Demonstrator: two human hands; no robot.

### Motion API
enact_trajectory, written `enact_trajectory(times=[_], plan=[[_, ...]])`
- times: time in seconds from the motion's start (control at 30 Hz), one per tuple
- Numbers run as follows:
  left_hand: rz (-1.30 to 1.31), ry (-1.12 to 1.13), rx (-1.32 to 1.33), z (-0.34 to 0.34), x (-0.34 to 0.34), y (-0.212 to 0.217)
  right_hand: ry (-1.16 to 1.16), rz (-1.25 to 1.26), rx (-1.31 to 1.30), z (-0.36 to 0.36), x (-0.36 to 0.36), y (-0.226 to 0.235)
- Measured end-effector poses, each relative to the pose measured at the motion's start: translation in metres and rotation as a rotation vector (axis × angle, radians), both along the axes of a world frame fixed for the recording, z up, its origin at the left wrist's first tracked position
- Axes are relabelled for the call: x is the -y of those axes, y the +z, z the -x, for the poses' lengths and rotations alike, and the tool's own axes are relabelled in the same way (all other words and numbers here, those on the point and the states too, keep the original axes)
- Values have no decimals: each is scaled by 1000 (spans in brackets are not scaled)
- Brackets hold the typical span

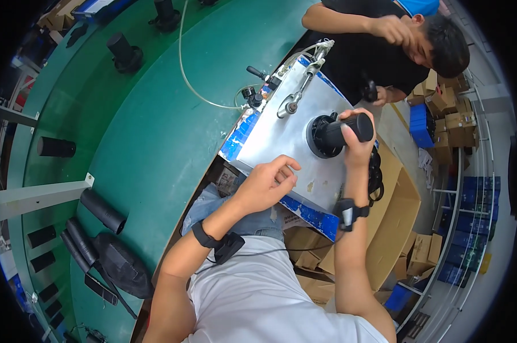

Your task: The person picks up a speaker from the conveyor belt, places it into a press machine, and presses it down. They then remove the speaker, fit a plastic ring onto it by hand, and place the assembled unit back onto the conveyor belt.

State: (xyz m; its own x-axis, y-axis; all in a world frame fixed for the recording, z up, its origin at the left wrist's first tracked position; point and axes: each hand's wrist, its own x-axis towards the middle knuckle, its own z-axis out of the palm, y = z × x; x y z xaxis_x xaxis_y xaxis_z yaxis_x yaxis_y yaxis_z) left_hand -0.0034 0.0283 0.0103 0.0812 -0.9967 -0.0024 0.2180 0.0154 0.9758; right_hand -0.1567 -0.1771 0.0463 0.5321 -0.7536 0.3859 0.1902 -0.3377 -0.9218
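My right hand is wrapped round the upper end of a black flanged cylinder. Its wide round base rests on a bare metal plate, and the cylinder tilts toward the right. Over the plate's near edge hovers my left hand, fingers loosely curled and apart, with nothing visible in them. A metal toggle clamp or lever-like fitting is fixed at the far part of the plate, apart from both hands.
Left of the plate stretches a green table with a hose, a black regulator, black tubes and a black bag. A co-worker stands beyond the plate. An open cardboard box sits at the right.
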Motion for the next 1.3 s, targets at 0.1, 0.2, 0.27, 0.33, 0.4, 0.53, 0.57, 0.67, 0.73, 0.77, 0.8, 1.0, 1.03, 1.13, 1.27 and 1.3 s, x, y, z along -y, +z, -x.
enact_trajectory(times=[0.1, 0.2, 0.27, 0.33, 0.4, 0.53, 0.57, 0.67, 0.73, 0.77, 0.8, 1.0, 1.03, 1.13, 1.27, 1.3], plan=[[18, 4, -57, -3, 2, -5, 240, -156, -9, 5, 16, 6], [9, 23, -5, -4, 1, 6, -181, 4, -3, -14, -17, -9], [4, 41, 52, -6, 2, 14, -690, 332, -28, -40, -46, -13], [43, 115, 42, -8, 6, 20, -831, 259, -89, -52, -53, -11], [49, 115, 52, -15, 8, 21, -721, 185, -115, -49, -49, -2], [7, 119, 62, -40, 9, 29, -5, -15, -249, -6, -6, 17], [20, 123, 75, -47, 11, 30, 87, 57, -296, -1, 5, 18], [79, 192, 69, -61, 20, 29, -268, 74, -29, -16, -18, -17], [99, 263, 65, -73, 36, 28, -435, 131, -59, -23, -23, -20], [107, 322, 63, -79, 42, 27, -445, 153, -123, -25, -25, -17], [158, 391, 14, -88, 57, 27, -457, 183, -187, -26, -26, -16], [105, 535, 1013, -153, 152, -14, -236, 162, -142, -14, -18, -19], [105, 534, 1008, -156, 164, -30, -260, 167, -137, -13, -18, -19], [-98, 365, 1300, -158, 180, -52, -215, 182, -117, -12, -16, -19], [-320, 175, 1106, -158, 171, -49, -236, 194, -100, -12, -17, -21], [-262, 179, 1026, -158, 166, -50, -240, 185, -94, -13, -18, -20]])
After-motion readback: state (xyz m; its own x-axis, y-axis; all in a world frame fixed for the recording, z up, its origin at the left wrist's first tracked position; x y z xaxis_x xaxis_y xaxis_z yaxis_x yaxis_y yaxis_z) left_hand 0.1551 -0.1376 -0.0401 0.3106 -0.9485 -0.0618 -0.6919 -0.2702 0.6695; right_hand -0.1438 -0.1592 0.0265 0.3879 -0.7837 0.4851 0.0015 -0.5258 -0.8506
